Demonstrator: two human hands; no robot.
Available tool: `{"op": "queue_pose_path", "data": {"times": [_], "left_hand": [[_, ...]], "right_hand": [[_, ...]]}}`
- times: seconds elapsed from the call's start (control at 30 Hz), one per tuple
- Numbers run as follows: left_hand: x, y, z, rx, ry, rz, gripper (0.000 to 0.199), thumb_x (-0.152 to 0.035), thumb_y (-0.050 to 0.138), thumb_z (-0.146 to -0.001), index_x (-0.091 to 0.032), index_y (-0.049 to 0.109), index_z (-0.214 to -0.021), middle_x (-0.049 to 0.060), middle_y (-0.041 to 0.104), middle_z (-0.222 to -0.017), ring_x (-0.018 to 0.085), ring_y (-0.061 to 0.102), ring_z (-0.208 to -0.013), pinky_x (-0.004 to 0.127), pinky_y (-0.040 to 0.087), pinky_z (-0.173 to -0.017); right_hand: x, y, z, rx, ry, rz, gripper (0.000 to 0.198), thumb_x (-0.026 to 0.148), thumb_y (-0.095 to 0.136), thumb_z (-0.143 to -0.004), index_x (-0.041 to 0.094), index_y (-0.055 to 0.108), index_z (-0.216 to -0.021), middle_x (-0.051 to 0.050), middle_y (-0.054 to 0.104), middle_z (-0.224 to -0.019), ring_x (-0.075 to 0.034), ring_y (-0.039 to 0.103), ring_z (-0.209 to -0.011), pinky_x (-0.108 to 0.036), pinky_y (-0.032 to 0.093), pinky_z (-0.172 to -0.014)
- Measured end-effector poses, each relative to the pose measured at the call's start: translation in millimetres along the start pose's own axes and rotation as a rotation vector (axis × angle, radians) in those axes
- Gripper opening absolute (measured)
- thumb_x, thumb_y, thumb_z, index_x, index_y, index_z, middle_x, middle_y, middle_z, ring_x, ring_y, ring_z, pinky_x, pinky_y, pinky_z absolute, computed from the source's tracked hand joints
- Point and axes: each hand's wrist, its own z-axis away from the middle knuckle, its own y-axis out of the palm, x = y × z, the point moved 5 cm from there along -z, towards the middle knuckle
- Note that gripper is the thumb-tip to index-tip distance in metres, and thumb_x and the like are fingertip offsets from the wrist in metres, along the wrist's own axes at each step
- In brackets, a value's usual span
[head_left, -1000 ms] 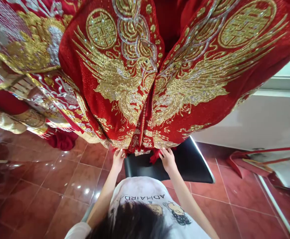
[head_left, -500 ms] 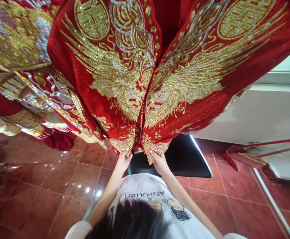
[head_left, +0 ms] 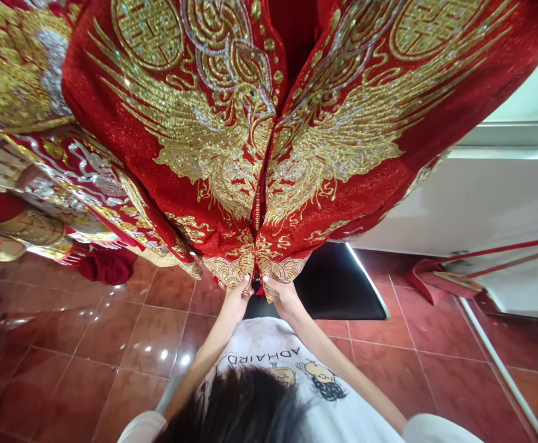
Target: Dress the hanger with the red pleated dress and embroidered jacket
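Observation:
In front of me hangs a red jacket [head_left: 232, 166], thickly embroidered with gold birds and round emblems. Its front edges meet along the middle, with a zipper [head_left: 256, 209] showing low down, while the neck is spread wide above. My left hand [head_left: 236, 296] pinches the left lower front corner of the jacket between thumb and fingers. The right lower corner is gripped in the same way by my right hand [head_left: 285, 295]. Both corners are close together, a small gap between them. Most fingertips are hidden behind the cloth.
Other embroidered red and gold garments [head_left: 56, 166] hang at the left. Behind the jacket is a black flat-topped piece [head_left: 338, 289] with a pale edge. A red dustpan [head_left: 428, 280] lies by the white wall [head_left: 426, 215] at the right, above red floor tiles [head_left: 375, 351].
My hands have drawn the jacket's two lower corners nearer each other, so the gap at the hem is narrower. The view has shifted slightly.

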Motion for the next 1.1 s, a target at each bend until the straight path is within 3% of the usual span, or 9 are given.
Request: {"op": "queue_pose_path", "data": {"times": [0.3, 0.77, 1.1], "left_hand": [[1, 11, 3, -0.023, -0.078, 0.168, 0.037, -0.029, 0.082, -0.055, -0.023, 0.059, -0.083, -0.002, 0.067, -0.080, 0.016, 0.063, -0.078, 0.029, 0.050, -0.071], [-4, 13, 9, -0.052, -0.044, 0.218, 0.042, -0.029, 0.087, -0.052, -0.021, 0.064, -0.087, -0.003, 0.069, -0.080, 0.016, 0.065, -0.080, 0.028, 0.050, -0.071], [-4, 14, 8, -0.049, -0.018, 0.219, 0.057, -0.031, 0.088, -0.052, -0.022, 0.064, -0.102, -0.001, 0.071, -0.088, 0.019, 0.065, -0.088, 0.031, 0.049, -0.081]], "right_hand": [[3, 3, 6, 0.032, -0.047, 0.060, 0.038, 0.022, 0.084, -0.050, 0.017, 0.065, -0.083, -0.002, 0.069, -0.074, -0.019, 0.067, -0.082, -0.034, 0.054, -0.082], [0, 8, 9, 0.006, -0.030, -0.016, 0.038, 0.018, 0.083, -0.049, 0.017, 0.065, -0.082, -0.002, 0.069, -0.076, -0.017, 0.066, -0.076, -0.031, 0.055, -0.078], [1, 6, 12, -0.006, -0.012, -0.021, 0.036, 0.017, 0.083, -0.049, 0.016, 0.064, -0.080, -0.003, 0.069, -0.078, -0.016, 0.065, -0.074, -0.031, 0.054, -0.076]]}}
